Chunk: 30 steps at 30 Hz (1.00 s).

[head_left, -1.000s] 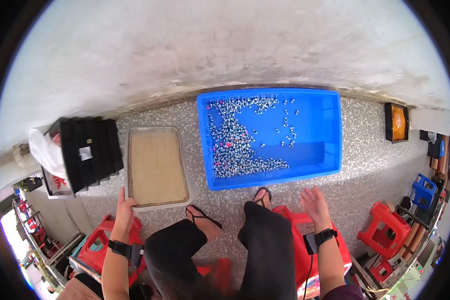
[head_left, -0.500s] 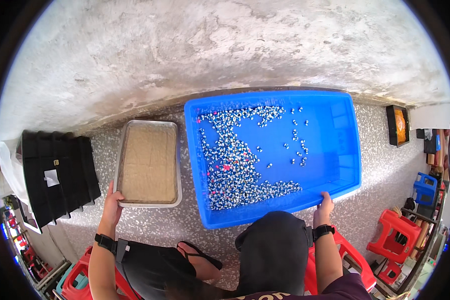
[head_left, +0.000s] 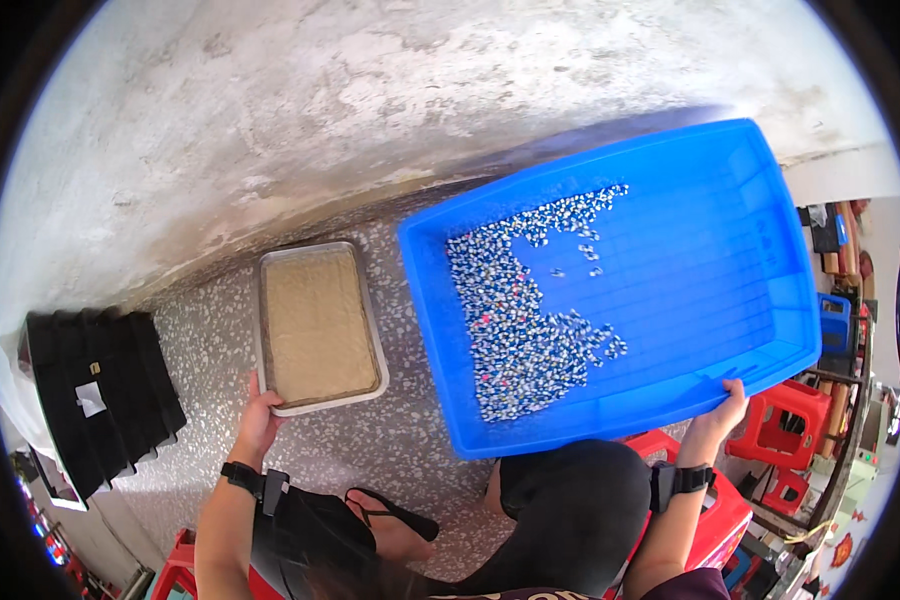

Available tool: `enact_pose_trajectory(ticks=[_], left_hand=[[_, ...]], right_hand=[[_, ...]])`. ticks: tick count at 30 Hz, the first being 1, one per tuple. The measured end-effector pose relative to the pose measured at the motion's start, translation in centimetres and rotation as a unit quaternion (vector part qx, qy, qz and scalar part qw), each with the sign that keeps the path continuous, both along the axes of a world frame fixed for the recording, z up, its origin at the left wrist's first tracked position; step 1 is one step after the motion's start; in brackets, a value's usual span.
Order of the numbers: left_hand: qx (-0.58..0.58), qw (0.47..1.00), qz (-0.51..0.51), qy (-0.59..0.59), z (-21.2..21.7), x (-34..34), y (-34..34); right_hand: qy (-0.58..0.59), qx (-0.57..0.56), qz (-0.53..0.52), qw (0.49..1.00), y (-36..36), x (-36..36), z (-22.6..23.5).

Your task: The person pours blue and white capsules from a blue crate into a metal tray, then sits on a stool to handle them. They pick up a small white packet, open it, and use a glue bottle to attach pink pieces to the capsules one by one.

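Note:
My right hand [head_left: 718,415] is closed around the near rim of a large blue plastic bin [head_left: 680,270], toward its right end. The bin is tilted, its right end raised. Many small blue-and-white pieces [head_left: 510,345], a few pink among them, lie heaped toward its left side; they are too small to name. Left of the bin, a shallow metal tray [head_left: 315,325] with a plain beige-brown inside rests on the floor. My left hand [head_left: 258,420] grips the tray's near left corner; part of the fingers is hidden.
Black ribbed plastic containers [head_left: 120,440] stand at the left. A pale, stained wall [head_left: 370,110] runs behind the bin and tray. Red stools [head_left: 785,420] and a blue stool [head_left: 832,322] are at the right. My sandalled foot [head_left: 400,520] is on the speckled floor.
The bin's right end has risen and the bin has shifted right with my right hand. Scattered pieces have slid left. An orange-filled black tray at the right is now out of sight.

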<state>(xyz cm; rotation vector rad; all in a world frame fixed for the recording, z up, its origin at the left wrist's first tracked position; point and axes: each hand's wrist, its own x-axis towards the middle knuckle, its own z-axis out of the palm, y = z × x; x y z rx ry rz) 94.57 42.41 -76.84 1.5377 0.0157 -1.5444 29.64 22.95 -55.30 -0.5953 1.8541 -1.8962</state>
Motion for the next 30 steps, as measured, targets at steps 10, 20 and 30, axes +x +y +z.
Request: enact_pose_trajectory(ticks=[10,20,30], left_hand=[[0.016,0.994,-0.099,-0.033,-4.3,-9.3,-2.4],[0.102,0.948,-0.1,-0.283,-11.0,-14.3,-1.8],[-0.173,0.944,-0.262,0.105,1.7,-26.2,-6.8]], right_hand=[[0.037,-0.073,-0.011,0.997,3.5,0.0,6.8],[0.073,-0.039,0.014,0.996,7.1,-2.0,4.1],[0.032,-0.022,0.001,0.999,4.8,1.7,7.5]])
